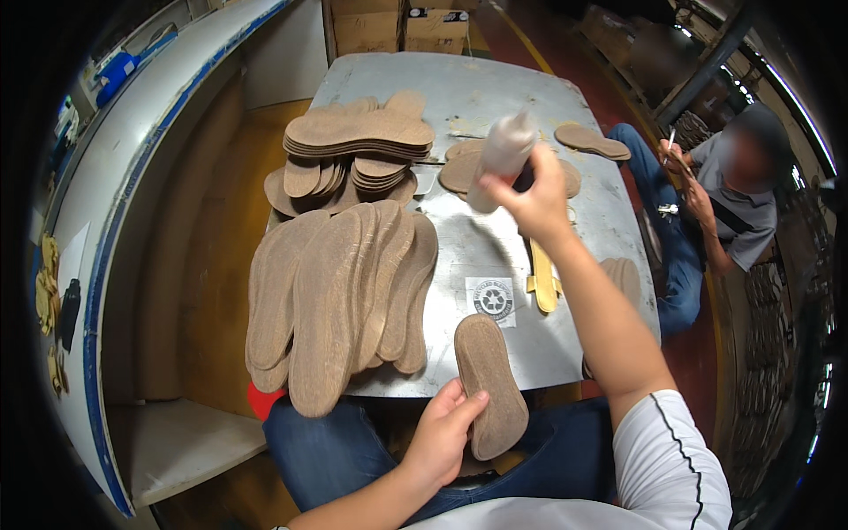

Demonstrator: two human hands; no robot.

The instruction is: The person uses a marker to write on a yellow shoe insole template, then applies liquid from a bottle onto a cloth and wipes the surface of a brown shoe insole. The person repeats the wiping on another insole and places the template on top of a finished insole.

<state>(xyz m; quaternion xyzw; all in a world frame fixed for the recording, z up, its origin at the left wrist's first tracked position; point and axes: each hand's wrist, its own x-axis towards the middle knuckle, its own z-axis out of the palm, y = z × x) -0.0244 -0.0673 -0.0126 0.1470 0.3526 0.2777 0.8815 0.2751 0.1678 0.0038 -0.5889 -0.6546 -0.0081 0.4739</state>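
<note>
A brown speckled insole [493, 375] is gripped at its near left edge by my left hand [443, 428], thumb on top, in front of the table's near edge. Above the far middle of the table, my right hand [541, 196] is closed round a whitish, see-through squeeze bottle [510, 150] with its nozzle up, slightly tilted and blurred. Just past the insole lies a clear square sheet [492, 309] with a dark round recycling mark. Below my right wrist rests a yellow wooden-looking tool [542, 281]. More insoles [455, 172] lie partly hidden behind the bottle.
Stacked insoles [353, 137] and a large fanned pile [331, 300] cover the left of the metal table [459, 84]. A single insole [592, 141] lies far right. A white shelf unit [163, 137] stands left. A co-worker [733, 185] sits at the right, hands on small items.
</note>
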